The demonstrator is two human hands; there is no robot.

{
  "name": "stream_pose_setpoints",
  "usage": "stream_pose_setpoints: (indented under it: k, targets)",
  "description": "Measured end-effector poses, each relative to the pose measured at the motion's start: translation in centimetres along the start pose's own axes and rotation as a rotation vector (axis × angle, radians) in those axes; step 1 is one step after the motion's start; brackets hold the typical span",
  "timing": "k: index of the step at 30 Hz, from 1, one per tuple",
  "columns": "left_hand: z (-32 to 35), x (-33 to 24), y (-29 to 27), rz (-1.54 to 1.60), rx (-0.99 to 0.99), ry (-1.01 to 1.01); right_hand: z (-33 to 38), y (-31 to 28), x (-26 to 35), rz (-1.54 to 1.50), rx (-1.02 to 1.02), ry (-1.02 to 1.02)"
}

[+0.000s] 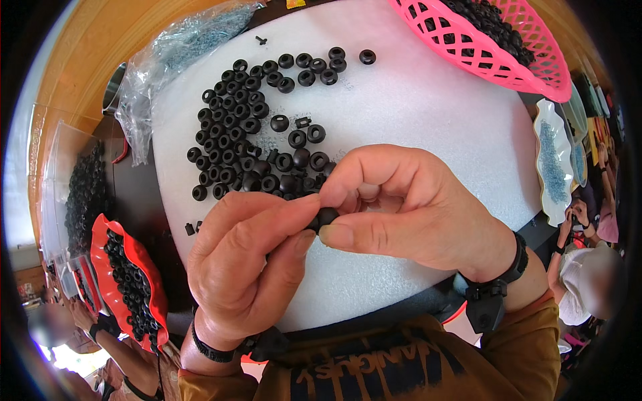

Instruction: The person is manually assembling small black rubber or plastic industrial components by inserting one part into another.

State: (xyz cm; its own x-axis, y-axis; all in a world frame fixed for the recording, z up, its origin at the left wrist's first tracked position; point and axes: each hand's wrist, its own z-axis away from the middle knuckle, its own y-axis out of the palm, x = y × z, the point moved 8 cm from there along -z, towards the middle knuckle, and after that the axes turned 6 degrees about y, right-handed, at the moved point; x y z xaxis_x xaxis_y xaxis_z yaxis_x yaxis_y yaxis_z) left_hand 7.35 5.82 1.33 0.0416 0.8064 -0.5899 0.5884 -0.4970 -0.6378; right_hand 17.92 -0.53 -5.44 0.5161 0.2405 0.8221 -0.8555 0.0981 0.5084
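My left hand [247, 257] and my right hand [401, 207] meet over the near middle of a white foam sheet [441, 107]. Between their thumbs and fingertips is a round black plastic piece [326, 217], mostly covered by the fingers. Both hands are closed on it; whether a second small part sits in the left fingertips cannot be made out. Just beyond the hands spreads a heap of round black pieces [234, 134] with oval holes. Small black stemmed parts, such as one plunger-like part [303, 122], lie among them.
At the far right stands a pink lattice basket [461, 63] of black parts. A white scalloped dish [560, 200] holds small bluish-grey bits. On the left are a clear plastic bag [150, 80], a red dish [160, 301] and a clear bin [60, 154]. Other people work at both sides.
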Motion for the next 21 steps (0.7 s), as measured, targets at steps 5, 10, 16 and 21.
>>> stream_pose_setpoints:
  k: [5,10,16,21]
  targets:
    - [-0.1,-0.1,0.4,-0.053,0.021,0.054,-0.2,-0.2,-0.7,0.002,-0.039,0.013]
    - [0.1,0.4,0.4,0.005,0.027,-0.012,-0.1,-0.1,-0.1,0.109,-0.046,-0.041]
    - [0.5,0.5,-0.1,0.054,0.019,-0.095,0.0,0.3,0.2,0.021,0.009,-0.054]
    - [0.2,-0.2,0.2,-0.076,0.022,0.047,0.3,0.2,0.4,0.219,-0.099,-0.163]
